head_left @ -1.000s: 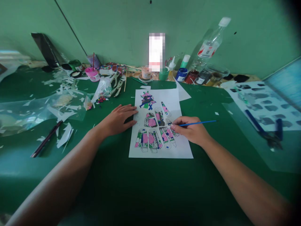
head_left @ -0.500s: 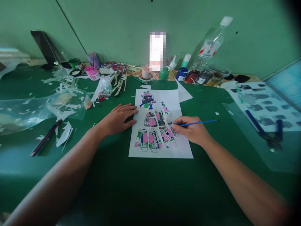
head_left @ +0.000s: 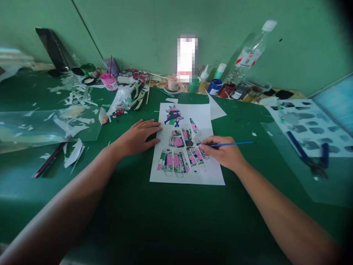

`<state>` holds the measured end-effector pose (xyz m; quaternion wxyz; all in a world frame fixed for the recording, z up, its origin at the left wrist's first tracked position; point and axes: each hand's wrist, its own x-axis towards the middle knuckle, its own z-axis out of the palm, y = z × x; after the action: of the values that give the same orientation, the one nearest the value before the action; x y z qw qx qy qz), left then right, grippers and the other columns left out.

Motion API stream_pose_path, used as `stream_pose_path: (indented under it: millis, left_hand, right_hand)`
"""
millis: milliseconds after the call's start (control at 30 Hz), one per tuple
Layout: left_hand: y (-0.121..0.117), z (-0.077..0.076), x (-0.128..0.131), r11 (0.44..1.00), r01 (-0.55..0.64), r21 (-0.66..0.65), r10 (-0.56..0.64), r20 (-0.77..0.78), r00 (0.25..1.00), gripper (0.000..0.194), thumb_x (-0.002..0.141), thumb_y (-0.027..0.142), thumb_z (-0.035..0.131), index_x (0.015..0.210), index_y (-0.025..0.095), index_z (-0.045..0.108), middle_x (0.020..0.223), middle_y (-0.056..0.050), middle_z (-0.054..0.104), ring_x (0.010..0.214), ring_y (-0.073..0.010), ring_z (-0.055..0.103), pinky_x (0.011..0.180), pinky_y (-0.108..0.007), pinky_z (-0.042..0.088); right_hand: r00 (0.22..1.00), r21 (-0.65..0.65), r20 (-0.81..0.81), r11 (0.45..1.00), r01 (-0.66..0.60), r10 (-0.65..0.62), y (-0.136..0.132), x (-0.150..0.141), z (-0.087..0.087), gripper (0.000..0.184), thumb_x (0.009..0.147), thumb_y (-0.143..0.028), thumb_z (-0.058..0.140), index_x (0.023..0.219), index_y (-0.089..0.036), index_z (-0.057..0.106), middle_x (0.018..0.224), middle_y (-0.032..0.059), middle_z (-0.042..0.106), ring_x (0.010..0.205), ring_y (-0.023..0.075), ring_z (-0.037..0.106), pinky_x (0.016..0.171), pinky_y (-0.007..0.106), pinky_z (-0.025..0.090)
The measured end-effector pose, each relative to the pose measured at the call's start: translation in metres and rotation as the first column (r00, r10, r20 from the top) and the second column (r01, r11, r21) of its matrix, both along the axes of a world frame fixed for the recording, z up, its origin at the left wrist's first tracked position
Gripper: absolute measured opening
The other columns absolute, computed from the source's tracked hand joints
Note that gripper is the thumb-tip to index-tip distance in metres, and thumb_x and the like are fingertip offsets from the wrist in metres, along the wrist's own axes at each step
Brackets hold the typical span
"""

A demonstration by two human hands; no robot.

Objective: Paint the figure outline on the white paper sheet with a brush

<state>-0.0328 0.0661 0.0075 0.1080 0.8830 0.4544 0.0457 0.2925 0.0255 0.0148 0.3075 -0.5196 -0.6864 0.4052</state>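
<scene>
A white sheet (head_left: pixel 209 173) printed with pink, green and blue painted figures lies on the green table (head_left: pixel 165 221). My left hand (head_left: pixel 138 136) rests flat on the sheet's left edge, fingers stretched out. My right hand (head_left: pixel 224 151) pinches a thin blue paintbrush (head_left: pixel 231 144), its tip touching a figure near the sheet's middle right.
Paint pots (head_left: pixel 213 87), a tilted plastic bottle (head_left: pixel 252 49) and a pink cup (head_left: pixel 109 81) line the wall. Paper scraps (head_left: pixel 73 154), clear plastic (head_left: pixel 33 125) and pliers (head_left: pixel 139 97) lie at left. Another printed sheet (head_left: pixel 311 125) with a blue-handled tool (head_left: pixel 309 156) lies at right.
The view has shifted slightly. Both hands stay almost where they were, the brush tip still on the sheet.
</scene>
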Motion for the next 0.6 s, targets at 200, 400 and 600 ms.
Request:
stream_pose_path:
  millis: [200, 400, 600]
  left_hand:
    - [-0.0005, 0.0015, 0.0009, 1.000, 0.005, -0.002, -0.005, -0.013, 1.000, 0.054, 0.098, 0.049, 0.044, 0.145, 0.022, 0.047, 0.156, -0.007, 0.040, 0.146, -0.0274, 0.031, 0.121, -0.054, 0.020]
    - [0.0013, -0.0018, -0.0005, 1.000, 0.005, 0.004, -0.006, 0.006, 1.000, 0.054, 0.098, 0.050, 0.044, 0.144, 0.024, 0.048, 0.155, -0.006, 0.041, 0.146, -0.0275, 0.032, 0.121, -0.055, 0.020]
    - [0.0007, 0.0000, -0.0004, 1.000, 0.004, -0.002, -0.004, 0.015, 1.000, 0.055, 0.098, 0.051, 0.044, 0.144, 0.022, 0.048, 0.155, -0.007, 0.042, 0.146, -0.0280, 0.033, 0.121, -0.055, 0.021]
  right_hand:
    - [1.000, 0.011, 0.003, 1.000, -0.009, 0.009, 0.0000, 0.0003, 0.0000, 0.012, 0.079, -0.031, 0.070, 0.078, -0.019, 0.073, 0.068, 0.0032, 0.070, 0.062, 0.0148, 0.061, 0.055, 0.030, 0.048]
    - [1.000, 0.018, 0.006, 1.000, 0.006, -0.006, -0.0005, -0.0007, 0.0004, 0.010, 0.078, -0.029, 0.070, 0.075, -0.020, 0.072, 0.067, 0.0025, 0.069, 0.061, 0.0141, 0.060, 0.054, 0.029, 0.046]
    - [1.000, 0.036, -0.028, 0.999, 0.005, -0.004, -0.0016, 0.0011, -0.0010, 0.011, 0.078, -0.030, 0.069, 0.073, -0.020, 0.069, 0.065, 0.0016, 0.068, 0.059, 0.0134, 0.058, 0.053, 0.029, 0.045]
